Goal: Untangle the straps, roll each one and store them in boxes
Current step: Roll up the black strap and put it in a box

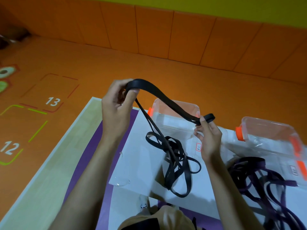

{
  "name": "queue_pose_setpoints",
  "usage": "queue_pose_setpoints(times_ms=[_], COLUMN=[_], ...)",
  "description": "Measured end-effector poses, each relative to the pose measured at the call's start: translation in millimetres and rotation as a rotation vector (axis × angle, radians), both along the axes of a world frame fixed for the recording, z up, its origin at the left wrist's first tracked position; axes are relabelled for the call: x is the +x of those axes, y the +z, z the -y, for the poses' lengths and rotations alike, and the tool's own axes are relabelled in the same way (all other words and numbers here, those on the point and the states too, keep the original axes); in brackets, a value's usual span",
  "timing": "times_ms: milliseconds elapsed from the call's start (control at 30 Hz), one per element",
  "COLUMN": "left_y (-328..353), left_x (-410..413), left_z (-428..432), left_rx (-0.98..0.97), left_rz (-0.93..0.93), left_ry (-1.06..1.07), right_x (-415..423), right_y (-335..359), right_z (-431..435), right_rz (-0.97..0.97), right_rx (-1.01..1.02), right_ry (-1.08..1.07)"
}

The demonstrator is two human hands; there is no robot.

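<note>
While the black strap (163, 97) arches between two raised hands, the left hand (116, 105) pinches its high bend between thumb and curled fingers. The right hand (209, 140) nips the folded end with its fingertips, just in front of the first clear box (166, 120). Below, the rest of it trails down into a loose knot (176, 163) on the white sheet (132, 163). Here's the danger: pull upward too quickly and those loops could cinch tight instead of sliding free. That small starting fold could also spring open if the pinch slackens. Over to the right, the purple strap (249, 165) lies heaped beside the second box (269, 130), near enough to get dragged in.
</note>
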State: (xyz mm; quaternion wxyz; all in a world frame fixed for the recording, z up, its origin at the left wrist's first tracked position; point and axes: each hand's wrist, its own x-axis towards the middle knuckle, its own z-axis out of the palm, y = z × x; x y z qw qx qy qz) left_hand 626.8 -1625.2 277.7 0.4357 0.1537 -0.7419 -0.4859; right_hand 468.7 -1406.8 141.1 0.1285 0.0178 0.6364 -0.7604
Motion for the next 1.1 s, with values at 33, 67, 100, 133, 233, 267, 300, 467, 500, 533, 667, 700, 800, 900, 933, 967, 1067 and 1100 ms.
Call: queue_pose_setpoints(times_ms=[33,67,100,133,233,267,300,467,500,533,667,700,800,900,933,967,1067,1100], left_y=[3,6,10,13,15,11,5,-45,-52,-58,-72,-76,-86,-101,-109,-121,-161,-171], left_x=[0,1,1,2,-3,-8,-12,-31,-32,-33,-35,-35,-32,-19,-12,-6,8,9], left_z=[-2,-4,-5,-6,-5,-4,-5,-11,-14,-17,-25,-23,-13,-1,1,4,7,5], left_rx=[-0.001,0.0,0.003,0.005,-0.013,-0.002,0.029,0.059,0.065,0.086,0.213,0.219,0.252,0.353,0.382,0.408,0.451,0.453], left_rz=[-0.019,-0.04,-0.061,-0.077,-0.048,-0.005,0.055,0.411,0.446,0.463,0.476,0.479,0.452,0.443,0.445,0.448,0.571,0.656], left_ry=[0.005,0.005,0.006,0.008,-0.004,-0.032,-0.079,-0.321,-0.346,-0.359,-0.33,-0.313,-0.328,-0.403,-0.419,-0.414,-0.448,-0.527], right_x=[0,0,0,0,2,5,9,34,39,41,52,54,56,52,51,50,48,47], right_y=[2,3,4,5,7,8,9,11,10,8,-2,-4,-4,-3,-4,-5,-5,-4], right_z=[0,0,1,1,3,5,9,33,37,40,47,48,49,50,48,47,40,38], right_rz=[-0.006,-0.013,-0.02,-0.029,-0.033,-0.015,0.024,0.218,0.228,0.239,0.239,0.205,0.153,0.167,0.159,0.156,0.183,0.196], right_rx=[-0.008,-0.015,-0.02,-0.026,-0.074,-0.091,-0.099,0.028,0.031,0.027,-0.031,-0.019,0.004,0.04,0.045,0.032,-0.027,-0.054], right_ry=[0.007,0.016,0.032,0.055,0.197,0.259,0.317,0.604,0.657,0.695,0.771,0.775,0.708,0.626,0.613,0.597,0.544,0.534])
